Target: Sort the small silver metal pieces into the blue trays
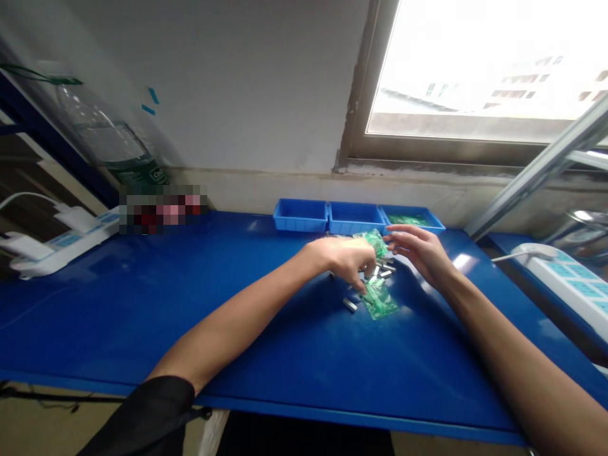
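Note:
My left hand [349, 258] reaches over a loose pile of small silvery metal pieces [387, 272], fingers curled downward and thumb apart from them. Its fingertips are partly hidden, and I see nothing held. Just beyond it is a clear plastic bag with green print [376, 242], between my two hands. My right hand [420, 249] is on the far side of that bag, its fingers extended and slightly bent. Whether they touch the bag I cannot tell. A second green-printed bag [381, 301] lies flat below my left thumb, beside a single metal piece [350, 304].
Three blue bins stand in a row along the wall: a left one [300, 223], a middle one [356, 226] and a right one [430, 223] with green material inside. Power strips lie at left [71, 244] and right [565, 272]. A large bottle [107, 133] stands back left.

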Demonstrator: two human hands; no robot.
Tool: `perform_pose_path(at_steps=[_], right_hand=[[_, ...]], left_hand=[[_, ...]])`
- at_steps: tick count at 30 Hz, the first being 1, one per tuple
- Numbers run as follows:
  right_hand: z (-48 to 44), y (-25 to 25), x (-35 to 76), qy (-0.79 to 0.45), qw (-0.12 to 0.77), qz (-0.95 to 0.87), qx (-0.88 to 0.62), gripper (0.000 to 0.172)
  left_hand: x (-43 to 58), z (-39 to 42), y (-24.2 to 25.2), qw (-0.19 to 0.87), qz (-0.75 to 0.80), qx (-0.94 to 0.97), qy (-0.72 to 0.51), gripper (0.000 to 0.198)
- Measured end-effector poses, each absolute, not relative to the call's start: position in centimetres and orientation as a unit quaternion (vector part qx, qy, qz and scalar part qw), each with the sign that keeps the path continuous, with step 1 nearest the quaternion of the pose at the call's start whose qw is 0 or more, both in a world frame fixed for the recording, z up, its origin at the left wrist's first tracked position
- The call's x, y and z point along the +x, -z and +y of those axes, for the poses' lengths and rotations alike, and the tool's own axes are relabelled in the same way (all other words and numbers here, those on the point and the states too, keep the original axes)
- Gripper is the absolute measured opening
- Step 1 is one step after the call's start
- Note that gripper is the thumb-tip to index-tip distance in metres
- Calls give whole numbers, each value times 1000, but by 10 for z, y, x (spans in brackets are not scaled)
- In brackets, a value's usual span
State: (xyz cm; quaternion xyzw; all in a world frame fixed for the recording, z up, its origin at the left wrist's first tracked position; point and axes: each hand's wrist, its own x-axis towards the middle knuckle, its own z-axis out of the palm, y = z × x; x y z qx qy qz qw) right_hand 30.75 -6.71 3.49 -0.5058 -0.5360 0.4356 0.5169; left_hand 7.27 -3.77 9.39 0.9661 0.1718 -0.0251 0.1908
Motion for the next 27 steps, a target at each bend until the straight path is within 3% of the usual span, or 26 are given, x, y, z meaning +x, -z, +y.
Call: perform_pose_path(at_steps=[3, 8, 12, 17, 27], right_hand=[[-74, -44, 309, -398, 417, -634, -516, 40], [-88, -63, 305, -357, 164, -786, -477, 52], [-94, -70, 296, -337, 73, -823, -452, 55], [-93, -68, 294, -335, 59, -825, -451, 53], [-86, -51, 301, -305, 153, -799, -495, 47]], left_hand=[[69, -37, -101, 220, 173, 959, 50, 25], [68, -40, -101, 234, 195, 947, 102, 46], [75, -43, -93, 247, 175, 944, 129, 40], [74, -37, -92, 235, 181, 949, 103, 24], [68, -27, -88, 190, 228, 954, 42, 13]])
